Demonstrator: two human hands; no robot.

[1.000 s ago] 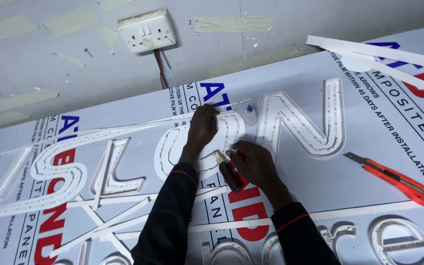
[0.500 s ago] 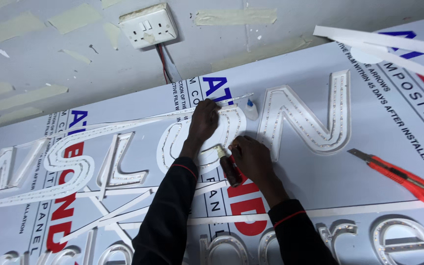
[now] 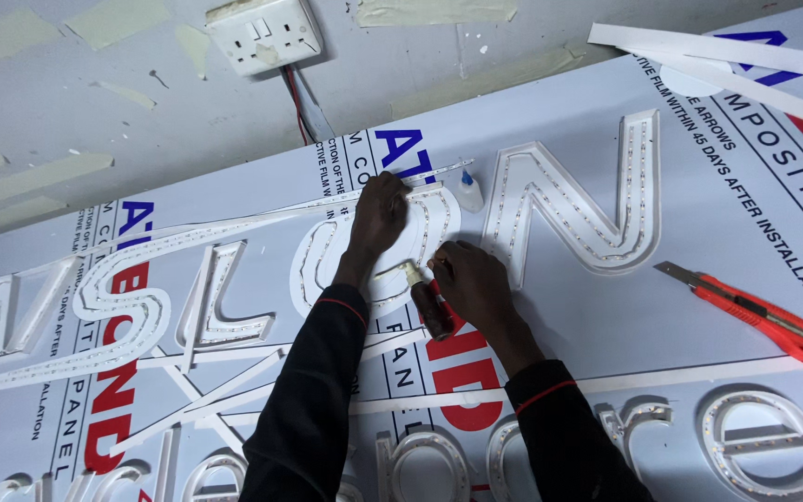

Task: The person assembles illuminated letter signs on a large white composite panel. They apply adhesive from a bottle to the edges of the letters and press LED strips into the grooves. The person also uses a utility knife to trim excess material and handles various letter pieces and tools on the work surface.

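Your left hand (image 3: 381, 216) lies at centre frame, fingers together, pressing flat on the round white channel letter (image 3: 378, 249) with dotted LED strips inside. Your right hand (image 3: 472, 286), just right of it, has its fingers clamped around a dark brown glue bottle (image 3: 427, 303), its pale nozzle touching the letter's rim. A red utility knife (image 3: 762, 316) lies on the glossy panel (image 3: 606, 307) at right.

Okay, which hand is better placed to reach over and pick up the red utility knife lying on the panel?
The right hand, probably. The red utility knife lies to its right with bare panel between, though it now holds a small dark bottle. The left hand presses on the round channel letter, farther away.
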